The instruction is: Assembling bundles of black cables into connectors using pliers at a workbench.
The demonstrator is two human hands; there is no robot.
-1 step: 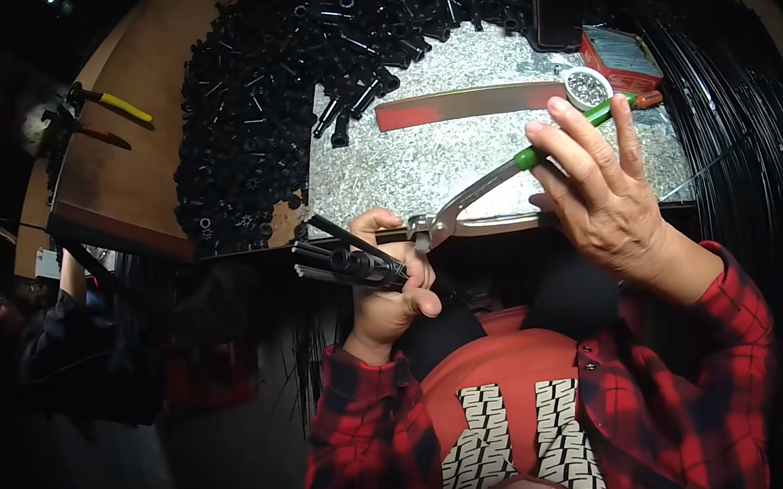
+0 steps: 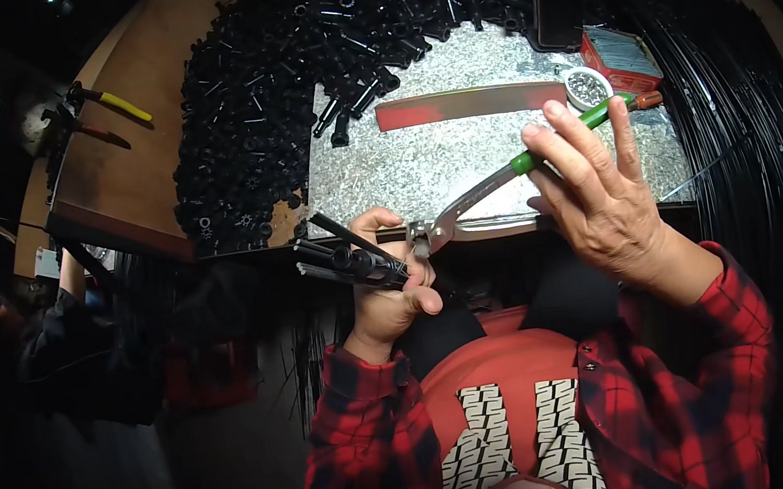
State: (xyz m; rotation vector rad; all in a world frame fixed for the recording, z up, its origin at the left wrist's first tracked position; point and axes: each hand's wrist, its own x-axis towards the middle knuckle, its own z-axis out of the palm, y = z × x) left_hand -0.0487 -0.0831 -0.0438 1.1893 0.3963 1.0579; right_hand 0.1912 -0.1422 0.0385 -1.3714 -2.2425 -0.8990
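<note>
My left hand (image 2: 383,314) is closed around a bundle of thin black rods (image 2: 313,257) gathered about a black plastic tube piece, just off the near table edge. Its thumb points right. Beside those fingers, the metal jaws of long-handled pliers (image 2: 471,201) meet a small part at the bundle, which is too small to make out. My right hand (image 2: 604,190) is on the pliers' green-gripped handles, fingers long and apart across the upper one. The handles are spread wide, and the palm and the lower handle's end are hidden.
A large heap of black plastic parts (image 2: 263,112) covers the table's left and back. On the speckled metal top (image 2: 362,174) lies a flat metal strip (image 2: 472,104). Nearby are a white cup of small metal bits (image 2: 587,88), a red box (image 2: 621,59) and long black rods (image 2: 740,85).
My right fingers and the pliers' upper handle have shifted very slightly left. The left hand and its bundle look almost the same.
</note>
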